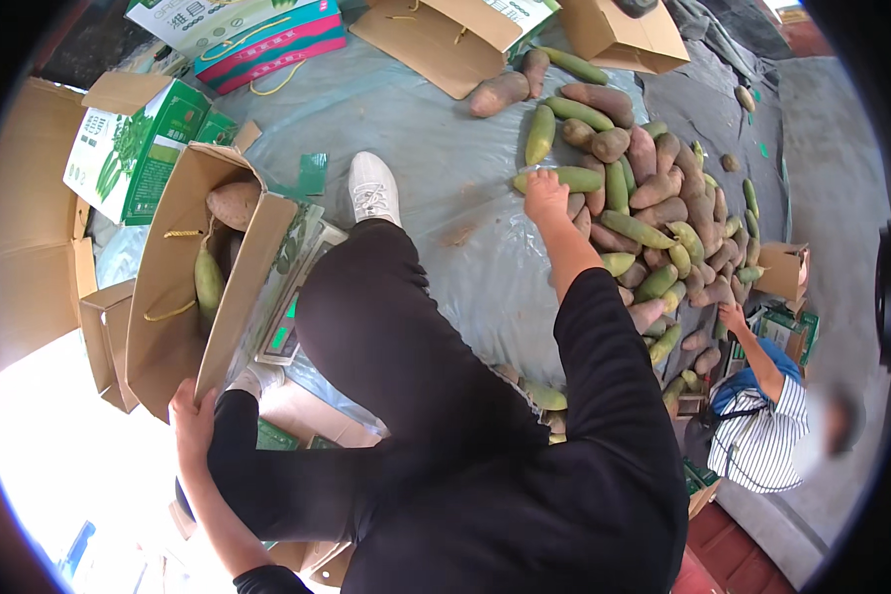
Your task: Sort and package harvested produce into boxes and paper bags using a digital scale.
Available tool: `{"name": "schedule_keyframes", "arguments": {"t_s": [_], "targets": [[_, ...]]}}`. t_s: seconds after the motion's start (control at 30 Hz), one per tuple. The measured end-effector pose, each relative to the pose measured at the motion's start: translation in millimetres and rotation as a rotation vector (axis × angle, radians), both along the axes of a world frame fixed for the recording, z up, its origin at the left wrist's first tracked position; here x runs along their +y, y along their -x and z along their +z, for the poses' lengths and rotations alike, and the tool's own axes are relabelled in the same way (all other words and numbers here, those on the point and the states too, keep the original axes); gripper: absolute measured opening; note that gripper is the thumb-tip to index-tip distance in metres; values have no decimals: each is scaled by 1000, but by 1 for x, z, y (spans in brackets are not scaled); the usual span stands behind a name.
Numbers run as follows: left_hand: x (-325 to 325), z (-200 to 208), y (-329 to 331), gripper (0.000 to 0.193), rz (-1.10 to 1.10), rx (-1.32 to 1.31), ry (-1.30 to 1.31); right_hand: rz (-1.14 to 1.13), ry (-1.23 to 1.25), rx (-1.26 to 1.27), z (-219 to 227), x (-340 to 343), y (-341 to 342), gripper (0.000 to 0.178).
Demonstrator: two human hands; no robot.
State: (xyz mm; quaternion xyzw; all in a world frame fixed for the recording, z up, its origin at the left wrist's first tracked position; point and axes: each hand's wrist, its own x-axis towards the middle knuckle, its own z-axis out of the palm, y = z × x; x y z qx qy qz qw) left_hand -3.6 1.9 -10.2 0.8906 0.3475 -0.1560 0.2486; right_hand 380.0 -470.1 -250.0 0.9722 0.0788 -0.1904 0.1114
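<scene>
My right hand (546, 195) is closed around a long green radish (576, 179) at the left edge of a large heap of roots. Green radishes (636, 230) and muddy reddish-brown roots (660, 188) lie mixed in that heap. With its fingers hooked over the rim, my left hand (192, 424) grips the near edge of an open cardboard box (236, 332). Inside the box are a green radish (208, 281) and a reddish-brown root (234, 205); its deeper part is in shadow. The box rests on a scale (283, 322) with a lit green display.
Green-and-white cartons (129, 148) and more open boxes (436, 45) stand along the left and far side. Plastic sheeting (465, 238) covers the ground. At the right, a person in a striped shirt (762, 436) reaches into the heap, beside a small box (784, 269).
</scene>
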Motion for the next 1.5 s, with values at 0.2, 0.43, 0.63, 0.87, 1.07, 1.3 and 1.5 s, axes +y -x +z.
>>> {"name": "schedule_keyframes", "arguments": {"t_s": [0.2, 0.43, 0.63, 0.87, 1.07, 1.3, 1.5], "targets": [[-4, 0, -3, 16, -15, -87, 3, 175, 68, -93, -32, -18, 0, 49], [-2, -4, -3, 11, -44, -79, -5, 305, 287, 110, -29, -14, 6, 31], [-1, -2, -3, 16, -11, -57, 18, 590, 252, -91, -51, -31, 26, 17], [-5, 6, -10, 17, -25, -45, -77, 517, 216, 64, -37, -20, 14, 24], [-11, 10, -14, 13, -7, -49, -85, 176, -152, -212, 7, -1, -8, 44], [-4, 7, -6, 17, -23, -20, 7, -174, -625, -555, 17, -29, -46, 43], [-5, 10, -1, 19, -37, 0, -29, -905, -1750, -59, 84, 24, -22, 46]]}}
